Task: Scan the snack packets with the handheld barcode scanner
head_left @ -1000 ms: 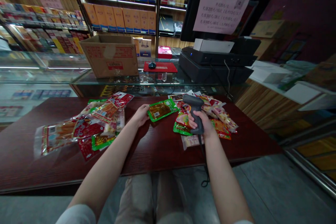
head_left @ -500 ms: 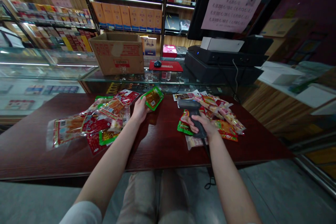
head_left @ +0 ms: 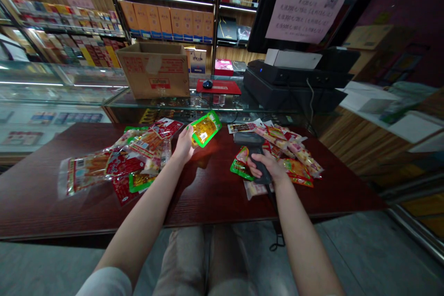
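My left hand (head_left: 183, 144) grips a green-edged snack packet (head_left: 206, 129) by its left side, raised over the table, its barcode facing up and brightly lit. Around the handle of a dark barcode scanner (head_left: 256, 157) my right hand (head_left: 266, 166) is closed, the scanner's head pointing left toward the packet. Another green-and-red packet (head_left: 241, 166) lies beside the scanner's grip, by my right fingers; whether they touch it I cannot tell. To the left of my left hand is a pile of snack packets (head_left: 126, 164). A second pile of packets (head_left: 298, 152) lies beyond and right of the scanner.
The dark red table (head_left: 208, 201) meets a glass counter behind it. On the counter stand an open cardboard box (head_left: 156, 71), a mouse (head_left: 207, 84) on a red mat (head_left: 225, 87), and a black cash register unit (head_left: 291, 85). The scanner's cable (head_left: 274, 199) hangs over the table's front edge.
The packet in my left hand has shifted slightly right and up, and light now shines on it. The scanner has barely moved; the green-and-red packet beside it sits slightly further left.
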A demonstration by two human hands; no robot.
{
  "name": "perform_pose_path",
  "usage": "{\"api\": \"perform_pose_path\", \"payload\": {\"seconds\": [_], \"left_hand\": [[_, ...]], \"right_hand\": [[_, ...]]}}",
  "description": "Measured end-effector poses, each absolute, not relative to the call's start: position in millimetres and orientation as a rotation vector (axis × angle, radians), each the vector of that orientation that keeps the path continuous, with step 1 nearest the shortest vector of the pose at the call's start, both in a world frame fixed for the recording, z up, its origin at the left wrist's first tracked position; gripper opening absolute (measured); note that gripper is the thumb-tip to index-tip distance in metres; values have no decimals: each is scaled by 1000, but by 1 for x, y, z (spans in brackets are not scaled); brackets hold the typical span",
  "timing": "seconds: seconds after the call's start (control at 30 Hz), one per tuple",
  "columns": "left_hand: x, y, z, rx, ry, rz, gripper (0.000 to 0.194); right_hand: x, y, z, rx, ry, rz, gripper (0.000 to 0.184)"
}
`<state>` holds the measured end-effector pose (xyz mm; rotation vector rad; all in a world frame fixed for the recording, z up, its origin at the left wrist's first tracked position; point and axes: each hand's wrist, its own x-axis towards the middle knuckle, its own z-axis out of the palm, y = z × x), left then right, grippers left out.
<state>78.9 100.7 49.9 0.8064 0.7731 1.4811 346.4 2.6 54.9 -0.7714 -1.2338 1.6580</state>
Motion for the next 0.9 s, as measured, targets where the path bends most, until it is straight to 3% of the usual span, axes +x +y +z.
{"api": "perform_pose_path", "payload": {"seconds": [0.47, 0.73, 0.9], "left_hand": [[73, 102, 48, 945, 744, 1510, 41], [33, 108, 66, 1401, 1448, 1867, 44], [8, 96, 87, 1485, 1855, 1830, 35]], "right_hand": [[347, 3, 54, -750, -1242, 1654, 24], [348, 5, 51, -754, -1205, 1651, 24], [348, 5, 50, -775, -1210, 1619, 26]]}}
